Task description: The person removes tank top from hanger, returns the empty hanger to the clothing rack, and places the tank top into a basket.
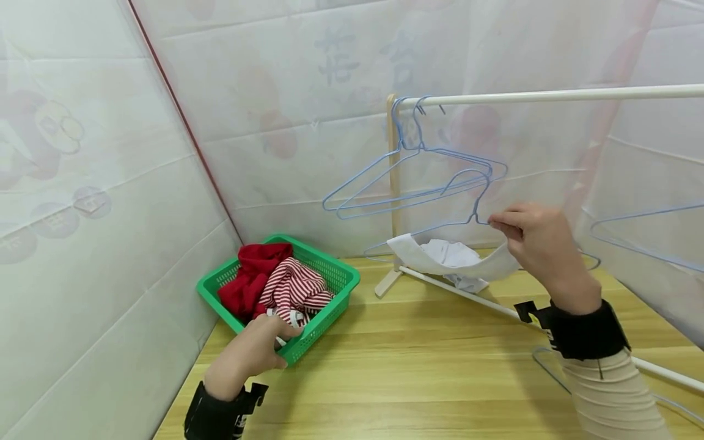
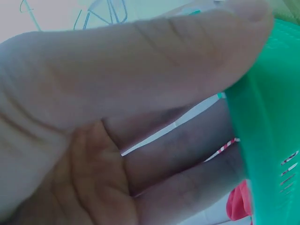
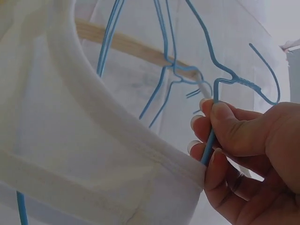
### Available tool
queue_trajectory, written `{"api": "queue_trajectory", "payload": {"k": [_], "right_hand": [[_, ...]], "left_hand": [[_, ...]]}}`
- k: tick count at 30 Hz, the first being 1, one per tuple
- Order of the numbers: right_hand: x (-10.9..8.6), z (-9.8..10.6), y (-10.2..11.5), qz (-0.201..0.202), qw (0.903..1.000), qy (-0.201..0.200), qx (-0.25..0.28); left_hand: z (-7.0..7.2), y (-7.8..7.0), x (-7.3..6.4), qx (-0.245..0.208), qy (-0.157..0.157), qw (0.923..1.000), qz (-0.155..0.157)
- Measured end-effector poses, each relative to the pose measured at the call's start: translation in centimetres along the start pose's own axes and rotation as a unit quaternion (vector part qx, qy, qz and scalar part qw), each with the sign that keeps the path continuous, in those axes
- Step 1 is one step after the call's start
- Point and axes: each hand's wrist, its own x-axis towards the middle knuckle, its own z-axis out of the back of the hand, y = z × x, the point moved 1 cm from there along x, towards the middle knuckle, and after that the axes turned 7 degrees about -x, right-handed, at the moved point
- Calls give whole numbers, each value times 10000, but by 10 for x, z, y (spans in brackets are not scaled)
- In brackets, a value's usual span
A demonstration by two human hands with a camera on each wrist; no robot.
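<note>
My right hand (image 1: 541, 247) pinches a blue wire hanger (image 3: 209, 145) just below its hook, between thumb and fingertips. On that hanger hangs a white garment (image 1: 456, 263), its curved band (image 3: 112, 110) filling much of the right wrist view and reaching the fingers. At lower left, my left hand (image 1: 255, 345) grips the near rim of a green plastic basket (image 1: 324, 324). In the left wrist view the thumb (image 2: 187, 56) lies outside the basket's wall, with the other fingers on the inner side. A red cloth (image 1: 253, 275) and a red-and-white striped cloth (image 1: 294, 287) lie in the basket.
Behind the held hanger, several blue hangers (image 1: 404, 198) hang from a white rail (image 1: 550, 96) on a wooden post (image 1: 393, 165). A lower white bar (image 1: 484, 299) crosses the wooden table (image 1: 396, 379). Another blue hanger (image 1: 640, 215) shows at right. Pale sheets enclose the table.
</note>
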Motion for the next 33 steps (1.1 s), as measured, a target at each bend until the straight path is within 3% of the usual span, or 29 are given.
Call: {"api": "queue_trajectory", "payload": {"k": [11, 21, 33], "right_hand": [[-14, 3, 22, -173, 9998, -31, 93], [-14, 4, 26, -118, 9996, 76, 249], [-21, 20, 14, -369, 9990, -31, 269]], "left_hand": [[-2, -7, 9, 77, 62, 9995, 292], [3, -10, 8, -23, 23, 9991, 416], [6, -7, 9, 155, 69, 9998, 139]]}}
